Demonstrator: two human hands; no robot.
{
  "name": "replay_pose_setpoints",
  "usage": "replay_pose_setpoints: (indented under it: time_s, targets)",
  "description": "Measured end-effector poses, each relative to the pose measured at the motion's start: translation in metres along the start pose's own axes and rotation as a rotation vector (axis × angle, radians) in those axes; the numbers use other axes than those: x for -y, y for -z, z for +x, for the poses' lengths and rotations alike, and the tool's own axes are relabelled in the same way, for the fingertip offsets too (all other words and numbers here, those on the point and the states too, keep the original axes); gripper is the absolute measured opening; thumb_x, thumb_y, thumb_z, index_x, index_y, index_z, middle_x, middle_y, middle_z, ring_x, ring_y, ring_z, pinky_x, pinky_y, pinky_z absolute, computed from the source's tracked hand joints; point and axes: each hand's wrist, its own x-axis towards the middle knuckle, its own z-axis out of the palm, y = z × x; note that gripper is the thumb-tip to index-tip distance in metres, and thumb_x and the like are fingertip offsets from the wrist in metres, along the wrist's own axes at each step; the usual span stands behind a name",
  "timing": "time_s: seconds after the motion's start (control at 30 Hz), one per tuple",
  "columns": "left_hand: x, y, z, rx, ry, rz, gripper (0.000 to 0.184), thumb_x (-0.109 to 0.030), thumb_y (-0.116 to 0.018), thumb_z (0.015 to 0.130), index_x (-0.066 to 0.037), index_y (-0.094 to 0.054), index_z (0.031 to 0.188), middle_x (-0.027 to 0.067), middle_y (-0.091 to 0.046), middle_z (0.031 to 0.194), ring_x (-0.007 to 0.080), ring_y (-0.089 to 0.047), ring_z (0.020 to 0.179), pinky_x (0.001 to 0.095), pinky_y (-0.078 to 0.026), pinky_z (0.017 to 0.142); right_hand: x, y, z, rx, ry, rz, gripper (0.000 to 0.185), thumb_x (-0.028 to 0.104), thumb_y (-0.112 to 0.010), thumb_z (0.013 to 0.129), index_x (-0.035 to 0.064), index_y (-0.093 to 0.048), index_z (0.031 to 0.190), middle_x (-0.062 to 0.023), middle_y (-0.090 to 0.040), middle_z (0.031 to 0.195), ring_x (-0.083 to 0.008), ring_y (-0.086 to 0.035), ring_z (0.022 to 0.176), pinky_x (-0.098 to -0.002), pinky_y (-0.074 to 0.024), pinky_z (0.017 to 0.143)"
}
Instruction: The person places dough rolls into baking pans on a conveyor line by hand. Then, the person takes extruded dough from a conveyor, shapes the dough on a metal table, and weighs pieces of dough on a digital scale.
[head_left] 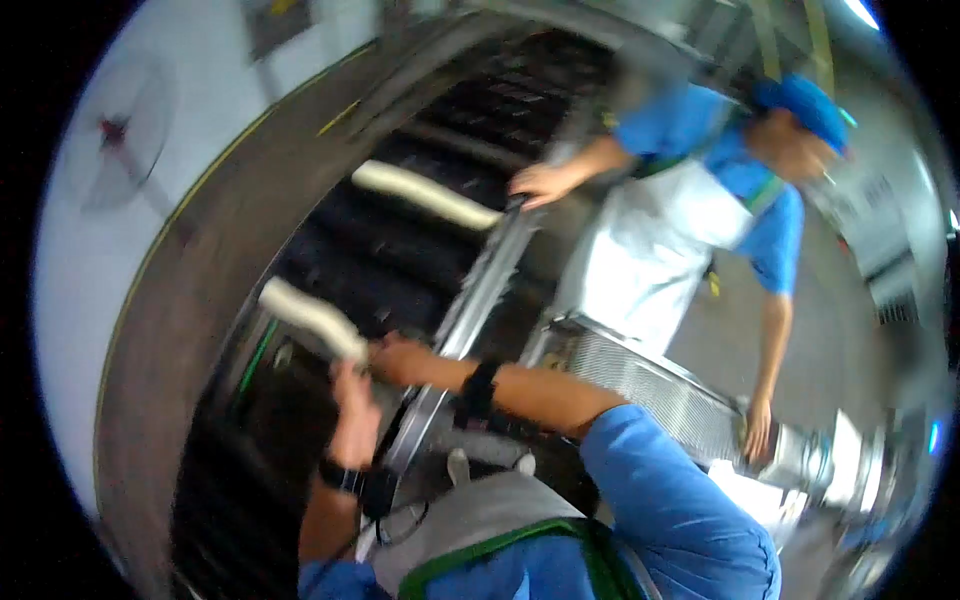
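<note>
A pale, long, wavy piece (305, 312) lies over the dark conveyor (370, 250) at left centre. Its lower end meets my two hands, which are close together. My left hand (355, 400) is at that end, its fingers blurred and bent towards the piece. Beside it, my right hand (400, 358) reaches in from the right with its fingers curled; motion blur hides what they hold, if anything. Farther up the conveyor lies a second pale long piece (428, 196), apart from my hands.
A metal rail (480, 292) edges the conveyor. Across it stands a co-worker in a white apron (645, 240), one hand (543, 185) on the rail, the other (758, 430) by a perforated metal tray (640, 385). A fan (115, 130) is at upper left.
</note>
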Motion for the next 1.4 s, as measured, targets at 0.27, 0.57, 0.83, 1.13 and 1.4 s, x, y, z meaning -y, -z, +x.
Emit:
replay_pose_setpoints:
  time_s: [0.27,0.57,0.83,1.13,1.4]
  targets:
    - [0.035,-0.069,-0.012,-0.098,-0.138,0.120,0.078,-0.032,-0.051,0.066,-0.018,-0.002,0.125,0.0131,-0.023,0.120,0.0273,-0.034,0.103,0.0407,-0.028,0.085,-0.033,0.090,-0.193,-0.371,-0.062,0.054,0.044,0.008,-0.052,0.066,0.0060,-0.036,0.108,-0.0161,-0.040,0.102,-0.0339,-0.047,0.084,-0.0375,-0.0417,0.070]
    - [0.101,-0.056,0.082,0.079,-0.586,0.602,0.060,-0.041,-0.044,0.074,-0.005,-0.026,0.118,0.0176,-0.016,0.126,0.0250,-0.021,0.113,0.0331,-0.020,0.090,-0.182,0.022,-0.558,-0.714,-0.927,0.463,0.044,0.018,-0.052,0.074,0.0036,-0.036,0.112,-0.0136,-0.050,0.100,-0.0234,-0.053,0.079,-0.0325,-0.0449,0.067]
    - [0.091,-0.104,0.062,-0.318,-0.406,0.417,0.056,-0.047,-0.037,0.075,-0.005,-0.034,0.111,0.0181,-0.034,0.110,0.0256,-0.040,0.093,0.0333,-0.029,0.080,-0.192,-0.018,-0.722,-1.287,-1.212,1.046,0.041,0.015,-0.049,0.074,0.0004,-0.037,0.110,-0.0116,-0.052,0.086,-0.0163,-0.054,0.067,-0.0265,-0.0472,0.049]
    - [0.092,-0.106,0.082,-0.552,-0.496,0.702,0.054,-0.044,-0.036,0.076,0.003,-0.037,0.104,0.0233,-0.039,0.101,0.0289,-0.042,0.091,0.0376,-0.034,0.075,-0.221,-0.038,-0.770,-1.426,-1.160,1.248,0.036,0.018,-0.048,0.075,0.0033,-0.038,0.107,-0.0080,-0.052,0.084,-0.0179,-0.055,0.070,-0.0293,-0.0472,0.055]
    - [0.095,-0.074,0.154,-0.688,-0.607,1.083,0.055,-0.041,-0.036,0.076,0.009,-0.040,0.098,0.0272,-0.042,0.095,0.0315,-0.044,0.090,0.0409,-0.037,0.071,-0.244,-0.036,-0.785,-1.485,-1.226,1.256,0.043,0.018,-0.053,0.071,0.0023,-0.036,0.107,-0.0073,-0.053,0.077,-0.0181,-0.055,0.064,-0.0281,-0.0445,0.052]
